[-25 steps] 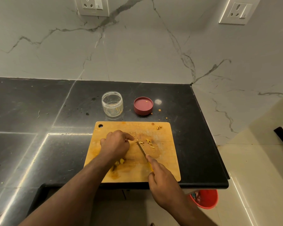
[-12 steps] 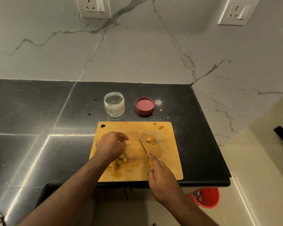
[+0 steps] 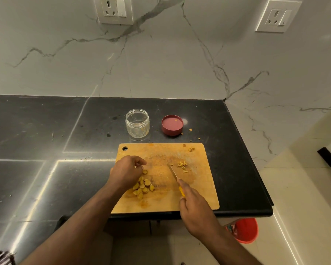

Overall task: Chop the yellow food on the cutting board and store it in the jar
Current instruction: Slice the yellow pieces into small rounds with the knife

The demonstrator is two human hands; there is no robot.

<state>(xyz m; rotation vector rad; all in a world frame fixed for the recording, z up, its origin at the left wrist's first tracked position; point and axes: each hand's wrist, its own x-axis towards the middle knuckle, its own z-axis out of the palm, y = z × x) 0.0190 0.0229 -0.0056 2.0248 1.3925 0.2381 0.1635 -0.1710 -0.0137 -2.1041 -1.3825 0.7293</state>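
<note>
Right hand [image 3: 196, 211] grips the yellow-handled knife [image 3: 173, 174], blade tip on the cutting board [image 3: 203, 196]. Left hand [image 3: 125, 172] hovers with fingers loosely curled; whether it pinches a piece cannot be told. Yellow slices [image 3: 142, 186] lie heaped just right of it; finer bits [image 3: 182, 165] lie beyond the blade. Jar [image 3: 137, 123] stands open on the bench, far side. Risk: left fingers sit near the blade; round slices may roll during a cut.
</note>
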